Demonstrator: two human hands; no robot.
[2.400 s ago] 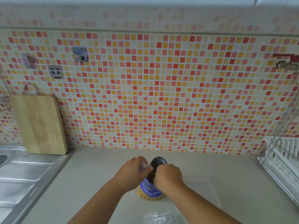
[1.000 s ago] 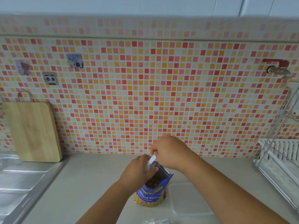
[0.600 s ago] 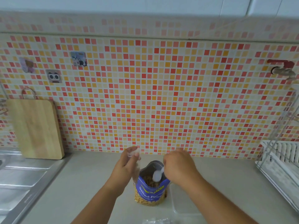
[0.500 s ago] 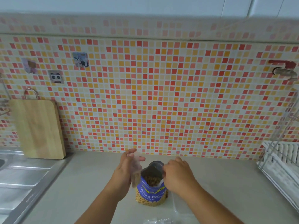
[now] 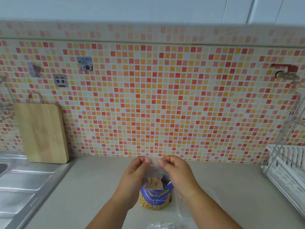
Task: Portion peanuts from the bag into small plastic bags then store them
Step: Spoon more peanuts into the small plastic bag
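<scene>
A blue and clear bag of salted peanuts [image 5: 156, 199] stands upright and open on the beige counter [image 5: 85, 187]. Just above its mouth I hold a small clear plastic bag [image 5: 153, 175] with some peanuts in its bottom. My left hand [image 5: 132, 177] pinches the small bag's top left corner and my right hand [image 5: 177, 175] pinches the top right corner. The spoon seen earlier is out of sight. More clear small bags [image 5: 162, 225] lie at the bottom edge of the view.
A clear plastic container [image 5: 206, 200] sits right of the peanut bag, partly under my right forearm. A wooden cutting board [image 5: 42, 133] leans on the tiled wall at left, beside a steel sink drainboard [image 5: 21, 180]. A white dish rack [image 5: 288, 169] stands at right.
My right hand, which earlier held a white spoon at the peanut bag, has come up to the small bag's top. Both hands now pinch that small bag above the peanut bag.
</scene>
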